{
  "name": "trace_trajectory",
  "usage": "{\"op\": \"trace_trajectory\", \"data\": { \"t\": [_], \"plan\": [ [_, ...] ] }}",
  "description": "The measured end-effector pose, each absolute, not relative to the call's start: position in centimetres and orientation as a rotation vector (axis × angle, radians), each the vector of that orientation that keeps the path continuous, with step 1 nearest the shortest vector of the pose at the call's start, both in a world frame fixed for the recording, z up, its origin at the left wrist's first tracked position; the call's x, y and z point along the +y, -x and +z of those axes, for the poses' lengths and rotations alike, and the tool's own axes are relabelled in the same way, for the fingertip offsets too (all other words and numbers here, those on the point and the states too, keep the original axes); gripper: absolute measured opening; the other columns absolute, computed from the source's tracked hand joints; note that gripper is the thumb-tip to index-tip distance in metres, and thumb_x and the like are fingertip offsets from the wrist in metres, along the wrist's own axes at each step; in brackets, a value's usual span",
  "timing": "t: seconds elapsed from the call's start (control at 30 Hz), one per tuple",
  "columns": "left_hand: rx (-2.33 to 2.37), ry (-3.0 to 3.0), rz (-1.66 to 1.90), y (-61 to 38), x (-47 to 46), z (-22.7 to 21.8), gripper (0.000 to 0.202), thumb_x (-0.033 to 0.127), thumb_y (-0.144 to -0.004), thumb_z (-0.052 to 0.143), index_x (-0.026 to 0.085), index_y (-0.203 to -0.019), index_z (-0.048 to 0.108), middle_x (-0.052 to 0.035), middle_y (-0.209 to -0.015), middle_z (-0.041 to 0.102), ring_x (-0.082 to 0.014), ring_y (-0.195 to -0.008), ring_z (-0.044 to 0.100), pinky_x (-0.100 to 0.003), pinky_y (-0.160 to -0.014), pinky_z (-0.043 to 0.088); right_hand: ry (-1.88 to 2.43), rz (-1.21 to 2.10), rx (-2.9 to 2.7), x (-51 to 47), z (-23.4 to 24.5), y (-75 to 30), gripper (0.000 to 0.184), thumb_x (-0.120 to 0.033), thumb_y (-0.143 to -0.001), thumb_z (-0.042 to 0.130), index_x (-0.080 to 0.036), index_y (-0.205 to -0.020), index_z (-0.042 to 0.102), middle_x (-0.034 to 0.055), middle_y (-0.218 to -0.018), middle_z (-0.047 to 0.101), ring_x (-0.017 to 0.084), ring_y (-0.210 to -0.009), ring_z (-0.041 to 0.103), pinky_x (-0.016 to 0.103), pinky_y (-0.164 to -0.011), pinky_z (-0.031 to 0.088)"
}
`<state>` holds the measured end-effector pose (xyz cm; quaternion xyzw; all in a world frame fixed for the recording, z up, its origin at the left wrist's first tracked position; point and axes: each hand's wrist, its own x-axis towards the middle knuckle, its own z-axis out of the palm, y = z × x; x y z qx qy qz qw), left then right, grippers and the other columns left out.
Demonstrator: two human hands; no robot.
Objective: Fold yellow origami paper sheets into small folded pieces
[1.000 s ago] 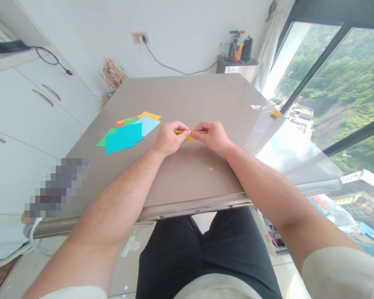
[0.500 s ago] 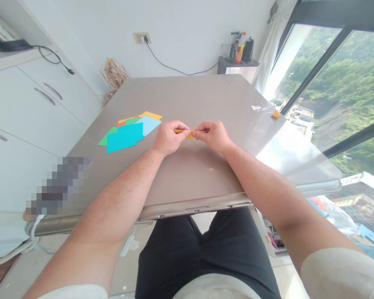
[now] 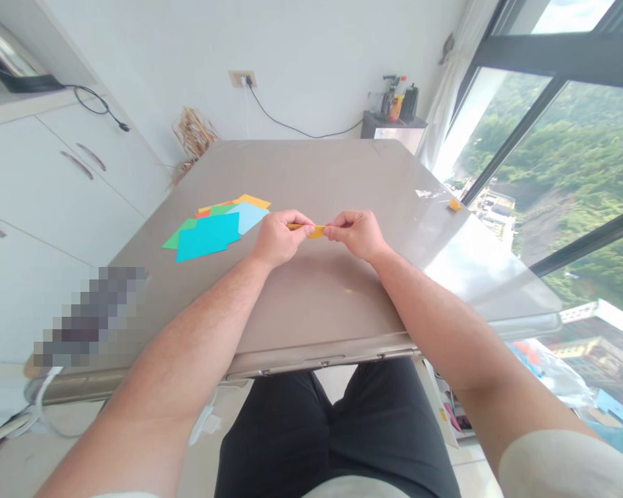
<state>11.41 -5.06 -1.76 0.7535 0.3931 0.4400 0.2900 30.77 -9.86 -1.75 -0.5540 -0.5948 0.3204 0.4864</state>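
Observation:
Between my two hands is a small piece of folded yellow paper (image 3: 318, 232), held just above the table. My left hand (image 3: 282, 236) pinches its left end between thumb and fingers. On the other end, my right hand (image 3: 357, 234) has a like pinch, its thumb and fingertips pressed together. The fingers cover much of the paper, so its full folded shape is hidden. Left of my left hand lies a loose spread of coloured paper sheets (image 3: 208, 236), with a turquoise one on top and light blue, green, orange and yellow ones showing beneath.
The brown table (image 3: 311, 304) reaches to the wall. A small yellow folded paper piece (image 3: 455, 205) sits near its right edge by the window. At the left front corner is a blurred-out object (image 3: 91, 315) with a white cable. Behind the table, a low cabinet (image 3: 393, 130) carries bottles.
The view has tilted up slightly, so everything sits a little lower. Both hands keep their pinch on the yellow paper, the fingertips having shifted only slightly along it.

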Motion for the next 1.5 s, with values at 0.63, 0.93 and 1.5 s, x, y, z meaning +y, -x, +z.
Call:
{"op": "trace_trajectory", "data": {
  "t": [0.63, 0.93, 1.5],
  "plan": [
    [0.998, -1.924, 1.106, -11.09, -5.08, -2.04, 0.013, 0.031, -0.076, 0.073, 0.019, -0.075, 0.074, -0.0018, -0.074, 0.073, -0.0159, -0.07, 0.064, -0.029, -0.068, 0.049, 1.375, 0.791, -1.382, -10.0, -2.38, -31.36, 0.02, -0.038, -0.067, 0.083, -0.02, -0.073, 0.078, 0.0043, -0.07, 0.073, 0.017, -0.068, 0.06, 0.032, -0.065, 0.047],
    [0.989, -1.941, 1.043, -11.38, -5.21, -2.3, 0.014, 0.033, -0.077, 0.072, 0.019, -0.075, 0.073, -0.0019, -0.077, 0.074, -0.0168, -0.074, 0.066, -0.03, -0.07, 0.051, 1.41, 0.627, -1.557, -10.08, -2.57, -30.96, 0.015, -0.034, -0.075, 0.07, -0.019, -0.076, 0.074, 0.0018, -0.071, 0.071, 0.015, -0.063, 0.058, 0.029, -0.061, 0.043],
    [0.959, -1.908, 1.039, -11.82, -5.58, -2.46, 0.017, 0.035, -0.077, 0.074, 0.019, -0.075, 0.074, -0.0033, -0.077, 0.074, -0.0171, -0.074, 0.065, -0.03, -0.069, 0.05, 1.453, 0.586, -1.603, -10.4, -2.39, -30.62, 0.021, -0.038, -0.076, 0.069, -0.019, -0.072, 0.075, -0.0011, -0.058, 0.059, 0.012, -0.055, 0.043, 0.028, -0.053, 0.034]
  ]
}}
